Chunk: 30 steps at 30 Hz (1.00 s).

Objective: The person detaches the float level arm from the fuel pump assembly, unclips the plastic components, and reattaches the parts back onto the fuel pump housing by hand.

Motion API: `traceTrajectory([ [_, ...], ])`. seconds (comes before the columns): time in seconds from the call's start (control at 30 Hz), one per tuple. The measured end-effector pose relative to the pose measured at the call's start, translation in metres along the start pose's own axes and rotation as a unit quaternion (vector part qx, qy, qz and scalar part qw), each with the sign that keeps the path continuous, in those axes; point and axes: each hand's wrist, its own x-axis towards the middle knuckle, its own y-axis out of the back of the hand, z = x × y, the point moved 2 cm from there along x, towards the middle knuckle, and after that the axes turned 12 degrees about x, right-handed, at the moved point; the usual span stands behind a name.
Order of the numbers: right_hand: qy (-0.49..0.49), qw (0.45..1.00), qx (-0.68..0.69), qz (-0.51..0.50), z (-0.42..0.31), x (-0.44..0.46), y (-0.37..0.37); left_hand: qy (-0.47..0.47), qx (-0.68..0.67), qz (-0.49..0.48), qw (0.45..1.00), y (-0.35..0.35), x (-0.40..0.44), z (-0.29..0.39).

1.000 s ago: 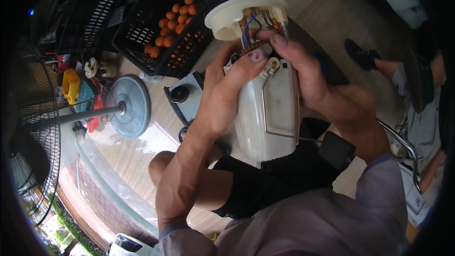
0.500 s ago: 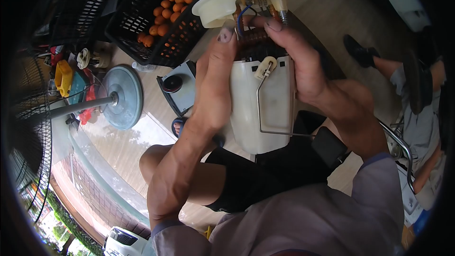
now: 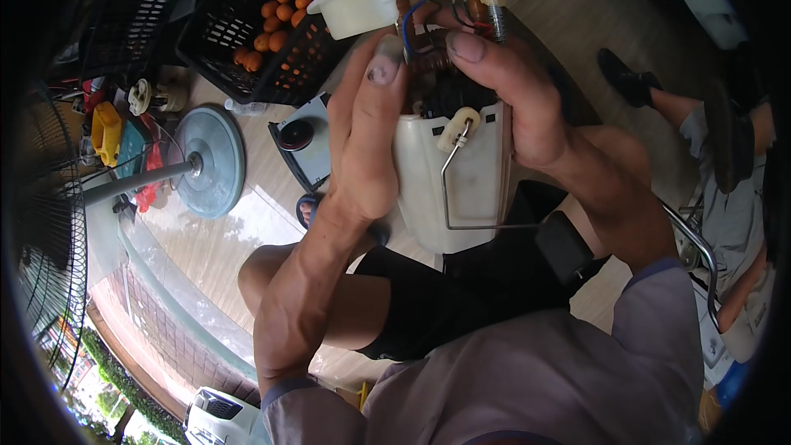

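Both my hands are wrapped round a fuel pump module (image 3: 456, 189), held over my lap. My left hand (image 3: 368, 128) grips its left side, thumb pointing up below the cream top flange (image 3: 371, 7). My right hand (image 3: 523, 95) grips the right side, its thumb lying across the gap under the flange. Between flange and white housing show a blue wire (image 3: 409, 26), a spring (image 3: 496, 23) and dark inner parts, partly covered by my thumbs. A bent metal float arm (image 3: 446, 189) runs down the housing's face to a black float (image 3: 563, 247). My other fingers are mostly hidden behind the module.
Ahead on the left is a black crate (image 3: 239, 86) with several oranges (image 3: 284, 12). A fan (image 3: 49, 189) with a round blue-grey base (image 3: 218, 161) stands left, near a yellow container (image 3: 106, 133). On the right sits another person (image 3: 725, 173), beside a curved metal tube (image 3: 696, 247).
The module's top has shifted slightly up and left, and its flange looks larger and more tilted. My thumbs have moved a little with it. Both hands keep their hold.
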Motion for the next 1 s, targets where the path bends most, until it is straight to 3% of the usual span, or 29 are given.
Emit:
traceTrajectory([
  [0.2,0.009,1.000,-0.029,-0.006,-0.002,-0.004,0.001,-0.037,-0.010,-0.011,0.999,-0.005,-0.003,-0.008],
  [0.7,0.035,0.997,-0.058,-0.026,-0.011,-0.014,0.008,-0.009,-0.057,-0.022,0.998,-0.017,-0.007,-0.012],
  [1.0,0.067,0.994,-0.089,-0.020,-0.009,-0.013,0.010,-0.009,0.012,-0.011,1.000,-0.016,-0.006,-0.006],
])
